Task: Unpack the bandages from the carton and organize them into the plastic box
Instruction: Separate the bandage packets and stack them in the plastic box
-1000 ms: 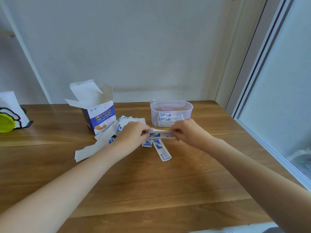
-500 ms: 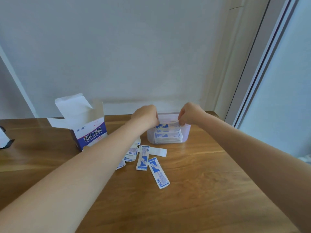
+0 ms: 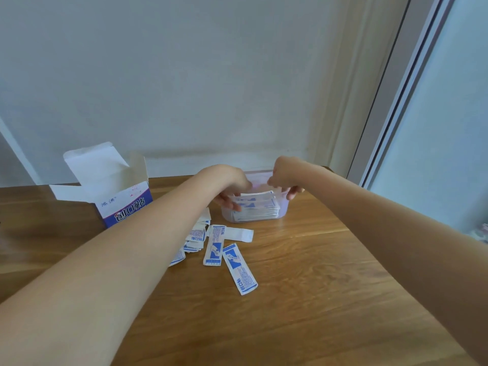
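Note:
A clear plastic box (image 3: 282, 211) stands at the far middle of the wooden table (image 3: 317, 286) with a stack of blue-and-white bandages (image 3: 257, 204) inside. My left hand (image 3: 229, 184) reaches over the box's left end, its fingers closed on the left end of the top bandage. My right hand (image 3: 285, 175) hovers over the right end, fingertips at the rim; its grip is hidden. The opened carton (image 3: 124, 204) stands to the left, flaps up. Several loose bandages (image 3: 239, 268) lie in front of the box, partly under my left forearm.
A white wall runs right behind the table's far edge. A window or door frame (image 3: 390, 101) rises at the right, past the table's right edge. Bare wood stretches across the near and right parts of the table.
Both hands carried one bandage from the loose pile up to the box and have lowered it onto the stack. The camera view has tilted up and shifted right.

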Action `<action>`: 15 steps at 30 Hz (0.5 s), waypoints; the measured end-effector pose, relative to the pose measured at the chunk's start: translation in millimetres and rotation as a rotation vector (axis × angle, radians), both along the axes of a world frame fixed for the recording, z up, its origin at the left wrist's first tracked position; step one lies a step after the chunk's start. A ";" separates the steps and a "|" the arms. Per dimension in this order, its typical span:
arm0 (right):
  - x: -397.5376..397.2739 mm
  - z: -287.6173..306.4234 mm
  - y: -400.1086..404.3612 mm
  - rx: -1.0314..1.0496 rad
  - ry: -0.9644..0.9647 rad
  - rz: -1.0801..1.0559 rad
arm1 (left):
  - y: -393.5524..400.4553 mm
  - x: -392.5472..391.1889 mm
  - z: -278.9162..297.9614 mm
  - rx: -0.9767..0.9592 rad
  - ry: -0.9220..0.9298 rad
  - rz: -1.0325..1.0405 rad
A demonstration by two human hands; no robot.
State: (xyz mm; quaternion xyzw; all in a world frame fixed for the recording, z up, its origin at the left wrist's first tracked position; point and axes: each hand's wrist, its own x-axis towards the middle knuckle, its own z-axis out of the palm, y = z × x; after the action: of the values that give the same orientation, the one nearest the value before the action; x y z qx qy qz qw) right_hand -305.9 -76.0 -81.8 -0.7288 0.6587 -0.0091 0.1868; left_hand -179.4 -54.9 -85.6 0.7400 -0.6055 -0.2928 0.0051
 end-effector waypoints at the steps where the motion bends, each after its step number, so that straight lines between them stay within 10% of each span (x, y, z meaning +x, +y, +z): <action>1: -0.6 -0.4 2.1 0.037 -0.019 -0.003 | 0.6 0.6 0.2 0.016 0.030 0.016; 9: 9.9 -19.2 11.6 0.157 -0.004 -0.032 | 11.8 1.6 -3.6 0.091 0.285 0.081; 15: 6.7 -17.9 15.2 0.108 0.036 -0.023 | 10.3 1.0 -4.8 0.092 0.134 0.030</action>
State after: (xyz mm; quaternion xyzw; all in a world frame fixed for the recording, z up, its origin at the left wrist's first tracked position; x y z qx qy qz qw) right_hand -299.2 -60.8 -99.8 -0.7099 0.6700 0.0374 0.2141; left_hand -178.4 -44.6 -90.4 0.7273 -0.5785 -0.3689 0.0158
